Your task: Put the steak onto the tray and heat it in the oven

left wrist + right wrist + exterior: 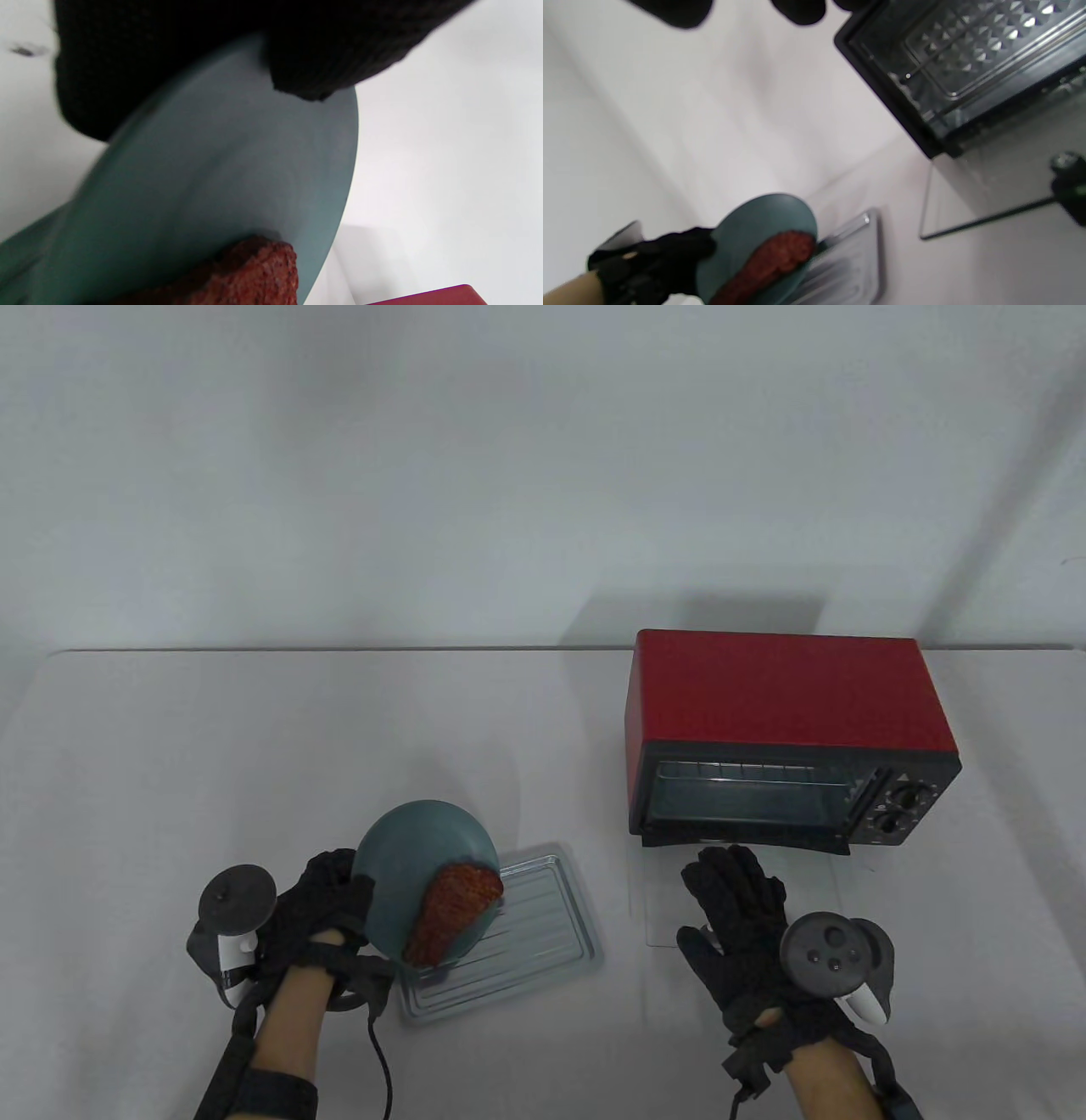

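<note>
The steak (452,909) lies against the lower edge of a tilted teal plate (407,857), its long axis slanting from the plate's rim nearest the oven (789,738) down toward the person. Its upper end points to the oven, its lower end hangs past the plate's edge just over the near part of the tray (543,933). Whether that lower end touches the tray cannot be told. In the left wrist view the steak's rough red end (254,271) sits at the rim, well below the fingers.

The left hand (318,899) grips the plate by its far-left rim, fingers curled round the edge with fingertips (305,72) pressed on the plate's face. The plate is tipped steeply, its face turned toward the right hand, its lower edge over the tray. The tray lies flat on the table (170,780), just beyond the left fingertips on the oven side.

The right hand (738,916) holds nothing; its fingers are straight and slightly spread, palm down over the oven's open glass door (819,899), which lies flat on the table. Whether the fingers touch the glass is unclear. The fingertips point at the oven's open cavity, just ahead of them. The wire rack (967,46) shows inside.
</note>
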Action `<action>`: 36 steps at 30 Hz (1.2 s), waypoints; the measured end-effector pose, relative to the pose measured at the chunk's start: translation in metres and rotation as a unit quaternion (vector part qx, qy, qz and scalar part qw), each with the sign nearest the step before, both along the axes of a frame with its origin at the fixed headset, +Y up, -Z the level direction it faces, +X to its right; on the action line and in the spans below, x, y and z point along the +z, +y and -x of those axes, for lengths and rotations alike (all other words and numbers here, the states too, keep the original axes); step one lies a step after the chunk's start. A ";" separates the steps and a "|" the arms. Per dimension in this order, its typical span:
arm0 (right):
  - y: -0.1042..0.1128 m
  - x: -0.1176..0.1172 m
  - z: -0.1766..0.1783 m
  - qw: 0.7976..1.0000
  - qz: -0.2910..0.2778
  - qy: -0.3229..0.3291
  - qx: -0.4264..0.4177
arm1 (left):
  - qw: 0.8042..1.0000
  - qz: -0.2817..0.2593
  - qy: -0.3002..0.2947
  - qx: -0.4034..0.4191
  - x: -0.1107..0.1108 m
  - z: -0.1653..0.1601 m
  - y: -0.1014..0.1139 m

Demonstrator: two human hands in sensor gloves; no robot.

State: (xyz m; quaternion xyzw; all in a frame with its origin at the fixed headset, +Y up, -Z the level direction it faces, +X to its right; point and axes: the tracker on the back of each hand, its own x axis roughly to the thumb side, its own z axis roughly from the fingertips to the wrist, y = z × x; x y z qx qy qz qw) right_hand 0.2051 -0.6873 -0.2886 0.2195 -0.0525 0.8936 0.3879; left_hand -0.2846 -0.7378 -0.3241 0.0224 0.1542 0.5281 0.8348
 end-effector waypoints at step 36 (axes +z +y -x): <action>-0.002 -0.001 0.000 1.000 0.014 -0.001 -0.001 | 0.989 -0.131 0.062 -0.036 -0.001 0.020 0.009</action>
